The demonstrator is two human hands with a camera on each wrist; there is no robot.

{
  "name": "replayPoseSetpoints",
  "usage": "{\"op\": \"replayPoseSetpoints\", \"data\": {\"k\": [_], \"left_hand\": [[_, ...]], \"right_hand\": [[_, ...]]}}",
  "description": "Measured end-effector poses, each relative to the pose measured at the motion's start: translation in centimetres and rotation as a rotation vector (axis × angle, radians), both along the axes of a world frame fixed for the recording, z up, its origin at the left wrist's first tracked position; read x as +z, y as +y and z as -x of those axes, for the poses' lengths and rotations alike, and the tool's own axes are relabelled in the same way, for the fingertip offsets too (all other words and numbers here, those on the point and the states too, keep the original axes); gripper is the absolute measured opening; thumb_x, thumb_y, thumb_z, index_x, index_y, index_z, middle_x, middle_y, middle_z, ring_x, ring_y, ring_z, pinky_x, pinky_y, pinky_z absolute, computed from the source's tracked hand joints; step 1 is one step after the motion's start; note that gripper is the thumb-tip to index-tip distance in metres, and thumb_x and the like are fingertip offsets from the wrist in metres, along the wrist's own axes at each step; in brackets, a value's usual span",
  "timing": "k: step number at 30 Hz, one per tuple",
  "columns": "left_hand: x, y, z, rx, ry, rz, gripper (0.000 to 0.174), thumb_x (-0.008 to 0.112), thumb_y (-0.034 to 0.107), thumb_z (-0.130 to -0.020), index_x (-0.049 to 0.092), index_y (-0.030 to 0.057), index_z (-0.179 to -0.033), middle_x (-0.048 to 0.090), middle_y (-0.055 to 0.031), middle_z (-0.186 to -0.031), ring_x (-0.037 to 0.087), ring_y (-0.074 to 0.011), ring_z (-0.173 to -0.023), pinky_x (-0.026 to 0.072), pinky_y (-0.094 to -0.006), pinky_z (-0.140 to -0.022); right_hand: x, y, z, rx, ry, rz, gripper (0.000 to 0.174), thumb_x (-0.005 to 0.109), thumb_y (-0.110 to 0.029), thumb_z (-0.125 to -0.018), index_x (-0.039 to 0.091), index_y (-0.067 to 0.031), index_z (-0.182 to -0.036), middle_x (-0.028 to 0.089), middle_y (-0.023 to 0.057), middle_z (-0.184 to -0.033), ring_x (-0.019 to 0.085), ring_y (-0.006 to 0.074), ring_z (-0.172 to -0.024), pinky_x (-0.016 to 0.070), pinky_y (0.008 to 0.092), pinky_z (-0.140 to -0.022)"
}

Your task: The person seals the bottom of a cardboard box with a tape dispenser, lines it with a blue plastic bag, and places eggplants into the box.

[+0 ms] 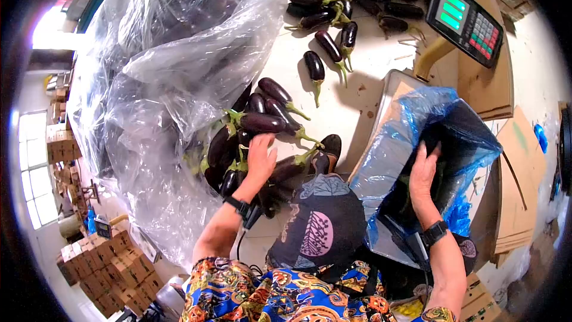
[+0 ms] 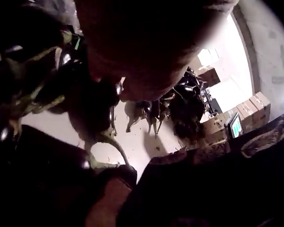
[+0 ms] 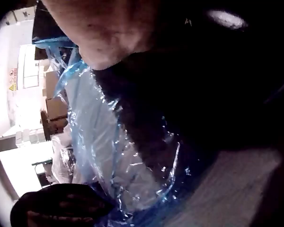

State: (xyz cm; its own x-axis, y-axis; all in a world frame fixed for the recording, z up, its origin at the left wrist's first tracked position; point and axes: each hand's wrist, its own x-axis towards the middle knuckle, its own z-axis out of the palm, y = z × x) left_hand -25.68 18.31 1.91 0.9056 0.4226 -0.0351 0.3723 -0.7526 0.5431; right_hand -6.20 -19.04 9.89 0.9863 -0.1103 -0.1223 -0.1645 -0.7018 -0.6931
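Observation:
Dark purple eggplants [image 1: 259, 122] with green stems lie heaped beside a large clear plastic bag. My left hand [image 1: 261, 158] is over this heap, fingertips at the lower edge of one eggplant; no grip shows. In the left wrist view the hand [image 2: 137, 52] is dark and close above eggplants [image 2: 52, 149]. My right hand [image 1: 423, 173] reaches into a box lined with a blue plastic bag [image 1: 381, 167], its fingers extended over dark contents. The right wrist view shows part of that hand [image 3: 104, 38] over the blue film [image 3: 99, 127]; its fingertips are hidden.
A scale display [image 1: 465, 24] stands behind the lined box. More eggplants [image 1: 316, 0] are piled at the back, a few loose on the pale floor. The clear bag [image 1: 173, 71] bulges at the left. Flat cardboard [image 1: 518, 185] lies right, stacked cartons [image 1: 110, 268] lower left.

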Motion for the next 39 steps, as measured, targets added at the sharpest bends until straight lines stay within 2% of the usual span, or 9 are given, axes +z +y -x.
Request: {"op": "replayPoseSetpoints", "data": {"k": [4, 8, 15, 17, 19, 25, 27, 31, 39], "left_hand": [[-0.1, 2.3, -4.8, -0.205, 0.114, -0.421, 0.073, 0.073, 0.001, -0.066, 0.046, 0.0091, -0.133, 0.045, -0.0172, -0.134, 0.038, -0.0376, -0.130, 0.0334, -0.0517, -0.102], [-2.6, 5.9, -6.1, -0.432, 0.246, -0.562, 0.070, 0.077, 0.006, -0.060, 0.051, 0.0090, -0.124, 0.055, -0.0149, -0.119, 0.050, -0.0356, -0.116, 0.0370, -0.0474, -0.099], [11.8, 6.2, -13.5, -0.048, -0.059, 0.182, 0.072, 0.077, 0.035, -0.071, 0.050, 0.0016, -0.128, 0.065, -0.0213, -0.111, 0.064, -0.0331, -0.103, 0.0492, -0.0398, -0.091], [14.1, 7.7, -14.9, 0.017, 0.034, 0.260, 0.071, 0.075, 0.040, -0.074, 0.050, 0.0015, -0.129, 0.065, -0.0207, -0.112, 0.063, -0.0308, -0.106, 0.0483, -0.0390, -0.093], [13.3, 9.1, -14.6, -0.013, 0.159, 0.349, 0.071, 0.075, 0.042, -0.075, 0.051, -0.0005, -0.127, 0.063, -0.0181, -0.113, 0.059, -0.0242, -0.107, 0.0463, -0.0369, -0.094], [2.1, 7.2, -7.4, -0.009, 0.655, 0.153, 0.099, 0.072, 0.064, -0.069, 0.045, -0.0031, -0.137, 0.059, -0.0282, -0.125, 0.057, -0.0387, -0.119, 0.0439, -0.0423, -0.102], [-1.1, 8.3, -6.0, -0.021, 0.651, 0.121, 0.085, 0.057, 0.070, -0.080, 0.054, 0.0009, -0.130, 0.062, -0.0275, -0.118, 0.062, -0.0407, -0.107, 0.0479, -0.0458, -0.095], [-1.9, 12.7, -7.6, -0.074, 0.508, -0.287, 0.034, 0.052, 0.027, -0.089, 0.060, 0.0023, -0.111, 0.064, -0.0254, -0.107, 0.064, -0.0426, -0.095, 0.0506, -0.0529, -0.082], [-3.4, 24.0, -9.7, 0.306, 0.317, -0.336, 0.044, 0.056, 0.012, -0.080, 0.057, -0.0030, -0.121, 0.065, -0.0280, -0.110, 0.061, -0.0437, -0.105, 0.0478, -0.0492, -0.092]], "right_hand": [[2.0, -0.4, -0.8, -0.018, 0.240, -0.090, 0.077, 0.050, -0.041, -0.098, 0.019, 0.0044, -0.151, 0.032, 0.0277, -0.152, 0.032, 0.0376, -0.140, 0.0248, 0.0371, -0.115], [3.3, -2.2, -0.9, -0.049, 0.396, -0.256, 0.075, 0.052, -0.044, -0.098, 0.023, -0.0019, -0.153, 0.030, 0.0174, -0.155, 0.030, 0.0277, -0.141, 0.0240, 0.0351, -0.114], [12.4, -3.0, -2.1, 0.260, 0.316, -0.294, 0.048, 0.053, -0.031, -0.099, 0.050, -0.0009, -0.135, 0.055, 0.0105, -0.133, 0.057, 0.0173, -0.109, 0.0444, 0.0297, -0.089], [14.3, -2.0, -2.2, 0.309, 0.287, -0.263, 0.041, 0.058, -0.023, -0.096, 0.055, 0.0009, -0.130, 0.064, 0.0074, -0.108, 0.056, 0.0129, -0.094, 0.0457, 0.0274, -0.085], [14.7, -2.4, -1.7, 0.372, 0.366, -0.299, 0.037, 0.058, -0.020, -0.095, 0.058, 0.0015, -0.125, 0.065, 0.0063, -0.107, 0.059, 0.0124, -0.093, 0.0473, 0.0275, -0.084], [12.5, -5.1, 1.8, 0.485, 0.597, -0.275, 0.034, 0.059, -0.019, -0.095, 0.058, 0.0012, -0.122, 0.066, 0.0069, -0.109, 0.061, 0.0132, -0.094, 0.0489, 0.0282, -0.084], [12.8, -4.8, 2.0, 0.435, 0.629, -0.251, 0.034, 0.058, -0.020, -0.095, 0.058, 0.0014, -0.122, 0.067, 0.0085, -0.107, 0.062, 0.0130, -0.093, 0.0495, 0.0283, -0.081], [11.1, -5.6, 1.6, 0.365, 0.645, -0.277, 0.029, 0.058, -0.018, -0.094, 0.060, 0.0007, -0.116, 0.067, 0.0083, -0.102, 0.063, 0.0130, -0.089, 0.0499, 0.0279, -0.075], [10.5, -4.9, 0.9, 0.294, 0.669, -0.228, 0.023, 0.056, -0.021, -0.095, 0.062, -0.0011, -0.104, 0.066, 0.0054, -0.094, 0.062, 0.0122, -0.084, 0.0487, 0.0269, -0.073]]}}
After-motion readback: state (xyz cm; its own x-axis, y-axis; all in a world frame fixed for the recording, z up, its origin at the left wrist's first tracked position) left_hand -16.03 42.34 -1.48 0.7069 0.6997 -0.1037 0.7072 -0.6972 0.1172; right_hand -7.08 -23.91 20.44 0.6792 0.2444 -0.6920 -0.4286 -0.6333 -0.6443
